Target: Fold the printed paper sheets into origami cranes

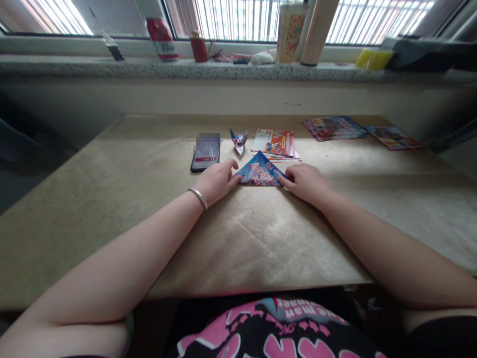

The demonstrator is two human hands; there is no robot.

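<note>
A blue printed sheet of paper folded into a triangle (260,171) lies on the table, its point away from me and its long edge toward me. My left hand (220,180) pinches its left corner, a silver bangle on the wrist. At the right corner, the thumb and curled fingers of my right hand (302,181) grip the paper. Just beyond the triangle stands a folded paper crane (239,142). Left of the crane is a phone (206,153), close to my left hand. A small pile of printed sheets (275,142) lies behind the triangle.
Two stacks of printed paper, one larger (334,128) and one smaller (394,137), lie at the back right of the table (112,199). Along the windowsill (231,71) stand a red can (162,40), a red bottle (198,47), a tall patterned cup (289,35) and a yellow object (374,59).
</note>
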